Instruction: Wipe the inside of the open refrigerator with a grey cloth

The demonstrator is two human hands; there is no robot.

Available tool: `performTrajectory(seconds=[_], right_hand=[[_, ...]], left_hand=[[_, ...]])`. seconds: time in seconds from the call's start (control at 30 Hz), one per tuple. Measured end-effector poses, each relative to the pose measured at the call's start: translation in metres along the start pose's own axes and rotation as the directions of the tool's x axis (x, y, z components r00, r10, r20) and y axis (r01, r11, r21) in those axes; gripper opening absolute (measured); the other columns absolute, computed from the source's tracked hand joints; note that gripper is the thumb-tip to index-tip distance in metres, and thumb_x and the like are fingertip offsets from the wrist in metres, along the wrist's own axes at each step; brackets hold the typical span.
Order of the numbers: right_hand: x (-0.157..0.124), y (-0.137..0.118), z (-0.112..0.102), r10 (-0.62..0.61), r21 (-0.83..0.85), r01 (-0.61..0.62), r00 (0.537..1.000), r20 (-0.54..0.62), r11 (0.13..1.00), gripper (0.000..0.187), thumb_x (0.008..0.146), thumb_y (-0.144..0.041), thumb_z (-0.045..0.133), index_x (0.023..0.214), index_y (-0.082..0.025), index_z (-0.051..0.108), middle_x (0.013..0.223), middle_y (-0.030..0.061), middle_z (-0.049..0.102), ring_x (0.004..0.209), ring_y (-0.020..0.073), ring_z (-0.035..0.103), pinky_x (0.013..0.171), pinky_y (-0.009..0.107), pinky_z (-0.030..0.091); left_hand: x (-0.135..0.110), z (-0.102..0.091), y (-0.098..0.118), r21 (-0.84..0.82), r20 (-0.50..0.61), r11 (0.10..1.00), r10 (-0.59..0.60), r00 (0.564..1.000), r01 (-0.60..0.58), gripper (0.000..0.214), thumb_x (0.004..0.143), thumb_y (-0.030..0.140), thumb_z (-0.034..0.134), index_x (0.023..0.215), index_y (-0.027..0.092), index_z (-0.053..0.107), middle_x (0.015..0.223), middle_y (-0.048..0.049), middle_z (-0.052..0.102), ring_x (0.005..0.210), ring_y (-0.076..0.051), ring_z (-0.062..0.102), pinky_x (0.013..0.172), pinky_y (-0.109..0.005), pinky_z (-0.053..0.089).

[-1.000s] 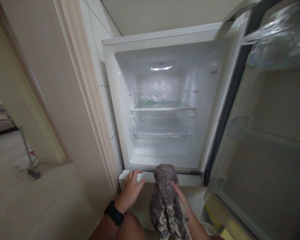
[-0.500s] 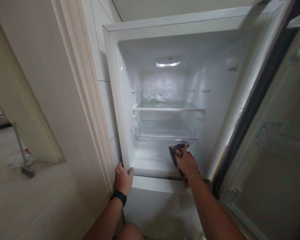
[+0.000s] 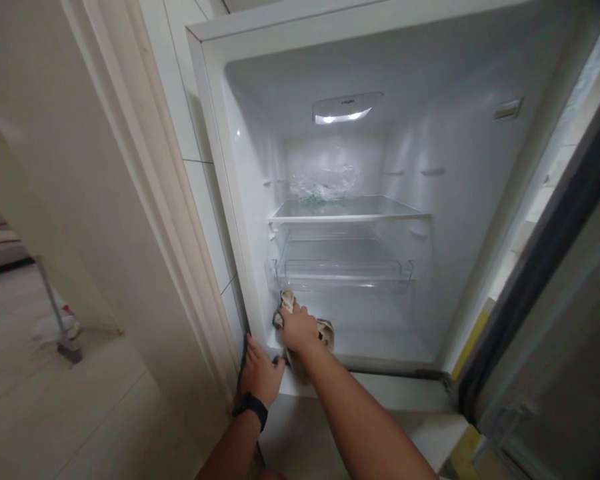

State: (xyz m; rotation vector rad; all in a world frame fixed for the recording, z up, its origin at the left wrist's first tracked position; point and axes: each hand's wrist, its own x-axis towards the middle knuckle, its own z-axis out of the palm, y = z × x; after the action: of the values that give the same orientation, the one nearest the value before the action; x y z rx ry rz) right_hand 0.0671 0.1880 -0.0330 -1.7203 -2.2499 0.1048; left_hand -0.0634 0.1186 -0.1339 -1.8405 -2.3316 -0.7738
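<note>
An open refrigerator (image 3: 215, 140) with white inner walls stands in front of me. My right hand (image 3: 299, 329) is closed on a crumpled cloth (image 3: 325, 333), beige with dark patches, low in the left front corner of the compartment. Part of the cloth is hidden behind that hand. Just left of it, my left hand (image 3: 261, 373) grips the refrigerator's left front edge, thumb on the front and fingers along the outer side. Above both hands is a clear plastic drawer (image 3: 345, 273). Higher up, a glass shelf (image 3: 350, 208) holds a clear plastic bag (image 3: 325, 183) with something green.
The refrigerator door (image 3: 555, 320) stands open on the right. A door frame (image 3: 145, 167) and tiled wall lie close on the left. Beyond them, a broom (image 3: 70, 350) stands on the floor beside a white bag (image 3: 55, 327).
My right hand has moved with the cloth from the right side of the compartment to its left front corner. My left hand stays at the refrigerator's edge. The view has come closer.
</note>
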Motion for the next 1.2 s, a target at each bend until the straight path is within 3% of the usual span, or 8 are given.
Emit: performTrajectory(seconds=[0.13, 0.33, 0.53, 0.73, 0.83, 0.93, 1.07, 1.2], right_hand=[[-0.012, -0.001, 0.0, -0.064, -0.039, 0.064, 0.998, -0.004, 0.997, 0.045, 0.103, -0.03, 0.037, 0.139, -0.035, 0.063, 0.138, 0.0141, 0.064, 0.123, 0.0347, 0.058, 0.091, 0.049, 0.054], [-0.038, 0.041, -0.014, -0.063, -0.132, 0.06, 0.998, -0.024, 0.989, 0.043, 0.102, -0.029, 0.044, 0.139, -0.037, 0.062, 0.139, 0.0104, 0.065, 0.121, 0.0332, 0.057, 0.091, 0.046, 0.052], [-0.054, 0.113, -0.033, 0.153, -0.234, -0.181, 0.979, -0.132, 0.955, 0.043, 0.104, -0.025, 0.035, 0.135, -0.03, 0.065, 0.134, 0.0148, 0.065, 0.119, 0.0351, 0.058, 0.091, 0.049, 0.051], [-0.078, 0.161, -0.051, 0.387, -0.273, -0.45, 0.886, -0.255, 0.85, 0.048, 0.106, -0.024, 0.026, 0.131, -0.02, 0.068, 0.125, 0.0232, 0.065, 0.117, 0.0356, 0.059, 0.091, 0.051, 0.051], [-0.08, 0.162, -0.051, 0.426, -0.275, -0.495, 0.862, -0.274, 0.824, 0.05, 0.106, -0.023, 0.024, 0.129, -0.019, 0.069, 0.123, 0.0241, 0.065, 0.118, 0.0359, 0.06, 0.092, 0.051, 0.051], [-0.069, 0.15, -0.044, 0.425, -0.262, -0.485, 0.869, -0.254, 0.834, 0.049, 0.106, -0.023, 0.026, 0.128, -0.02, 0.069, 0.121, 0.0229, 0.067, 0.118, 0.0366, 0.06, 0.091, 0.051, 0.052], [-0.045, 0.12, -0.031, 0.377, -0.231, -0.418, 0.904, -0.203, 0.879, 0.046, 0.105, -0.023, 0.031, 0.13, -0.023, 0.069, 0.12, 0.0203, 0.07, 0.118, 0.0356, 0.061, 0.09, 0.048, 0.052], [-0.022, 0.08, -0.017, 0.254, -0.202, -0.278, 0.958, -0.137, 0.939, 0.043, 0.105, -0.025, 0.033, 0.128, -0.024, 0.069, 0.121, 0.0172, 0.071, 0.118, 0.0325, 0.062, 0.092, 0.044, 0.051]], left_hand=[[0.001, 0.001, -0.003, 0.028, 0.009, 1.0, -0.011, 1.0, 0.011, 0.096, 0.095, 0.038, 0.05, 0.161, -0.016, 0.007, 0.158, -0.0422, 0.045, 0.142, -0.042, 0.058, 0.11, -0.044, 0.054], [0.0, 0.003, -0.004, -0.033, -0.048, 0.999, 0.002, 0.999, -0.003, 0.093, 0.094, 0.034, 0.05, 0.162, -0.014, 0.008, 0.157, -0.0415, 0.048, 0.139, -0.043, 0.061, 0.107, -0.047, 0.055], [-0.001, -0.003, -0.004, -0.023, -0.051, 1.0, -0.003, 0.999, 0.001, 0.09, 0.096, 0.034, 0.047, 0.162, -0.014, 0.01, 0.154, -0.0407, 0.052, 0.136, -0.041, 0.063, 0.102, -0.046, 0.058], [-0.001, -0.004, -0.002, 0.016, -0.042, 1.0, -0.013, 0.999, 0.014, 0.09, 0.096, 0.035, 0.047, 0.162, -0.012, 0.01, 0.147, -0.0365, 0.058, 0.129, -0.039, 0.067, 0.1, -0.042, 0.057], [-0.002, -0.003, 0.0, 0.028, -0.067, 0.999, -0.016, 0.998, 0.018, 0.09, 0.096, 0.035, 0.047, 0.162, -0.012, 0.009, 0.143, -0.0353, 0.061, 0.126, -0.037, 0.069, 0.099, -0.042, 0.057], [-0.003, 0.0, 0.001, 0.044, -0.103, 0.999, -0.008, 0.995, 0.012, 0.091, 0.096, 0.035, 0.047, 0.161, -0.014, 0.007, 0.139, -0.0355, 0.063, 0.122, -0.038, 0.07, 0.096, -0.042, 0.058], [-0.003, 0.004, 0.0, 0.057, -0.122, 0.998, 0.001, 0.993, 0.006, 0.09, 0.096, 0.035, 0.045, 0.161, -0.015, 0.008, 0.14, -0.0361, 0.062, 0.12, -0.038, 0.07, 0.092, -0.042, 0.059], [-0.002, 0.005, 0.0, 0.058, -0.117, 0.998, -0.01, 0.993, 0.016, 0.088, 0.097, 0.036, 0.044, 0.161, -0.014, 0.011, 0.139, -0.0361, 0.063, 0.119, -0.038, 0.07, 0.091, -0.043, 0.059]])
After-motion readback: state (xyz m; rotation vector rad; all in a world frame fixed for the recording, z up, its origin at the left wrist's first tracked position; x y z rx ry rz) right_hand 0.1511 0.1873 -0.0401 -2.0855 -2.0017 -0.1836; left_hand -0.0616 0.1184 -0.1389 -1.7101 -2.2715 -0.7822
